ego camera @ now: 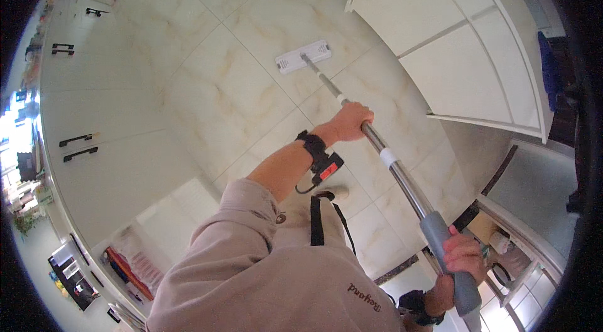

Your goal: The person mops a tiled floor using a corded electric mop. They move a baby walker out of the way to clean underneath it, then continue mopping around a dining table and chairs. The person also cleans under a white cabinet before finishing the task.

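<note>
A flat mop with a white rectangular head (292, 62) rests on the marble-patterned tile floor (235, 77). Its metal pole (409, 186) slants down toward me at the right. My left hand (353, 121) is closed around the pole at its middle, below the mop head in the picture. Around the grey grip (435, 233) at the upper end of the pole, my right hand (464, 256) is wrapped. Each wrist wears a black strap, and the left one carries a small device (330, 167).
White cabinets (103, 96) with black handles run along the left. A large white furniture piece (447, 44) stands at the upper right, near the mop head. Shelves with items (499, 242) are at the lower right; packages (136, 266) lie low at the left.
</note>
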Available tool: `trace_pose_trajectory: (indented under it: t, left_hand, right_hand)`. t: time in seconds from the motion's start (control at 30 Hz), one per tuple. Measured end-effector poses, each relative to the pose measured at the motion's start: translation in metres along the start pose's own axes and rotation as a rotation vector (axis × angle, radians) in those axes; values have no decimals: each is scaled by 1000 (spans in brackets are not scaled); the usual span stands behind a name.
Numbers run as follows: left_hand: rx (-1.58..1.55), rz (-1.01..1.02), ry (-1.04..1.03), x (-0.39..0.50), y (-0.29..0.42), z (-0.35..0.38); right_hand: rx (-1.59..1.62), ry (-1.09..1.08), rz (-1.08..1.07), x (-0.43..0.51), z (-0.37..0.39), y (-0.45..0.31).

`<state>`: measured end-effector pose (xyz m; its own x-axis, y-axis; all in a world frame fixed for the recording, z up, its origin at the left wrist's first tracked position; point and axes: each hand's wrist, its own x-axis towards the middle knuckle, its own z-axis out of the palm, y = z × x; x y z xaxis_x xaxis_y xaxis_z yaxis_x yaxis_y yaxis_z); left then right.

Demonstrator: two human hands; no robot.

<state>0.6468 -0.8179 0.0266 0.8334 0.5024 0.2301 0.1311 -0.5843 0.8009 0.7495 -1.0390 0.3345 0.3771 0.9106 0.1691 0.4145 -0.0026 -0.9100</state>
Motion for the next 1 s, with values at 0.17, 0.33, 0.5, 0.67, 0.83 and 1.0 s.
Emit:
trace_pose_trajectory:
  t: [0.17,0.33,0.5,0.67,0.83,1.0]
  left_hand:
    - [-107,-40,-34,-40,62,36]
    - [-117,-62,-116,-68,115,66]
    - [-87,-129,-215,-74,123,64]
    - [-66,-31,-84,-61,106,45]
    - [3,16,-26,-14,48,4]
    - [101,-18,17,35,-26,-26]
  right_hand:
    - [-70,-3,41,-48,-35,-23]
    - [-22,-89,123,-83,-72,-46]
    - [26,-64,99,-97,-74,-43]
    - [263,-202,-240,-79,-68,-33]
    - [186,61,41,-52,-19,-14]
    - [257,173,29,-9,30,40]
